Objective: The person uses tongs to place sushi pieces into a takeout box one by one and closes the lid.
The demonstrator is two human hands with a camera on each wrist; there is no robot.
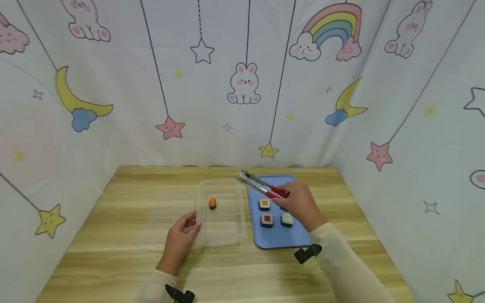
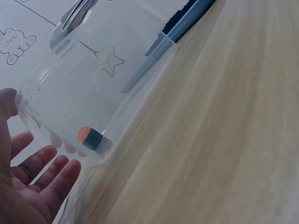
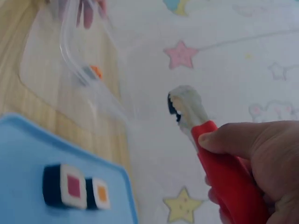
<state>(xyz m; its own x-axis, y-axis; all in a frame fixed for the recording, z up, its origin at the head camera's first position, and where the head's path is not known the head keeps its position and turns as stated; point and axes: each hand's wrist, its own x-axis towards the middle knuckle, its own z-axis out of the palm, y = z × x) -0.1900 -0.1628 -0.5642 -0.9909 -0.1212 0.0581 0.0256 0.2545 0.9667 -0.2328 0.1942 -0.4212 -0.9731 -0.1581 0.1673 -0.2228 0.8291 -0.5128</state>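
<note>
My right hand grips red-handled metal tongs, raised over the far left edge of the blue tray. Between the tong tips shows a small dark and white piece, mostly hidden by the metal. Relaxed fingers of my left hand touch the left side of a clear plastic box. One orange-topped sushi piece stands inside that box. On the tray sit sushi rolls: one with an orange centre, one with a red centre and a pale one.
A flat clear lid lies on the wooden table, left of the box. Another dark piece on the tray is partly covered by my right hand. Patterned cloth hangs behind the table and along its sides.
</note>
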